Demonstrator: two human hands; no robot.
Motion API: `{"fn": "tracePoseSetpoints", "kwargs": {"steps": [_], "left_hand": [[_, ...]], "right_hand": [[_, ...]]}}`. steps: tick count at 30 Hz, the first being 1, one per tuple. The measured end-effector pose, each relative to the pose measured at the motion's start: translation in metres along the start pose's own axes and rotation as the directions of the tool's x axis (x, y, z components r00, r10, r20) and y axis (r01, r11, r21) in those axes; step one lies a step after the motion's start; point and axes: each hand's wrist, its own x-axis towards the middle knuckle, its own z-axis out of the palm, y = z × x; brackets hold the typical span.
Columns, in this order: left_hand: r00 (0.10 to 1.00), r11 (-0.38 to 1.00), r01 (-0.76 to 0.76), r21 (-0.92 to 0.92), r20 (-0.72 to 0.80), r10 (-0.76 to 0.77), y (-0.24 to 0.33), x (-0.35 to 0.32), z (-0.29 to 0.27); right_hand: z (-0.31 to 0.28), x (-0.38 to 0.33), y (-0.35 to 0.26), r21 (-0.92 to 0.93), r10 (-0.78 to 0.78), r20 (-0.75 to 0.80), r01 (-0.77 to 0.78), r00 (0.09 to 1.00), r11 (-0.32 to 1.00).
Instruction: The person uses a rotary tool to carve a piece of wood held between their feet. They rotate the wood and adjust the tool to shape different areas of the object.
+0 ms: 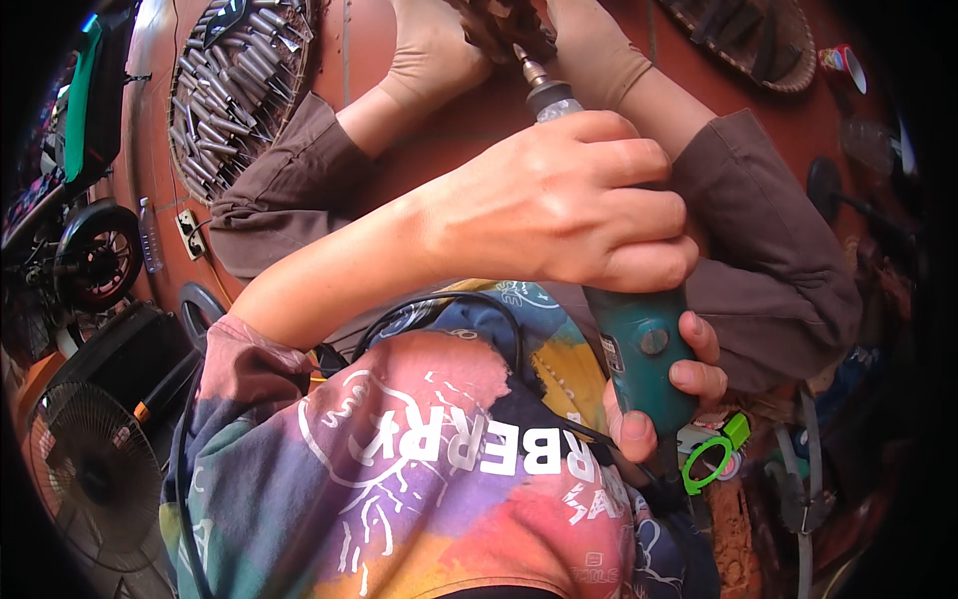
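- Evidently, the left hand wraps its fingers round the green power tool above the lap, likely for steering.
- The right hand curls its fingers round the near end, presumably bearing weight.
- Feet flank the brown piece at far centre, seemingly bracing it.

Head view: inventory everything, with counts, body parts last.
Power tool: one, green, in both hands
Workpiece: one, dark brown, between the feet
Woven trays: two, brown, upper left and upper right
Metal pieces: many, grey, left tray
Flat pieces: several, dark, right tray
Cup: one, red and white, upper right
Bottle: one, clear, left
Socket block: one, white, left
Fan: one, dark, lower left
Ring: one, lime green, lower right
Floor: one, reddish, around
Edge clutter: uncounted, dark, sides
Trousers: one, brown, middle
Top: one, multicoloured, bottom
Feet: two, top
Left hand: one, tool's front
Right hand: one, tool's rear
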Motion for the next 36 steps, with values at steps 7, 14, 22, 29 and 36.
{"fn": "tracePoseSetpoints", "kwargs": {"steps": [7, 14, 22, 29, 36], "left_hand": [[0.998, 1.0, 0.027, -0.012, 0.064, -0.026, -0.01, 0.015, -0.003], [0.978, 0.991, 0.136, -0.003, -0.157, -0.135, -0.011, 0.026, 0.023], [0.967, 0.981, 0.19, 0.029, -0.176, -0.182, -0.02, 0.027, 0.028], [0.966, 0.976, 0.216, 0.033, -0.154, -0.209, -0.026, 0.024, 0.027], [0.97, 0.974, 0.222, 0.031, -0.107, -0.218, -0.03, 0.024, 0.021]], "right_hand": [[-0.008, 0.01, 0.004, -0.012, -0.021, -0.041, 0.021, 0.999, 1.0], [-0.022, 0.021, 0.008, -0.014, -0.019, -0.084, 0.018, 0.996, 1.0], [-0.03, 0.032, 0.013, -0.005, -0.005, -0.096, 0.005, 0.995, 1.0], [-0.029, 0.042, 0.018, 0.004, 0.012, -0.084, -0.012, 0.996, 1.0], [-0.019, 0.055, 0.017, 0.028, 0.044, -0.081, -0.042, 0.996, 0.999]]}}
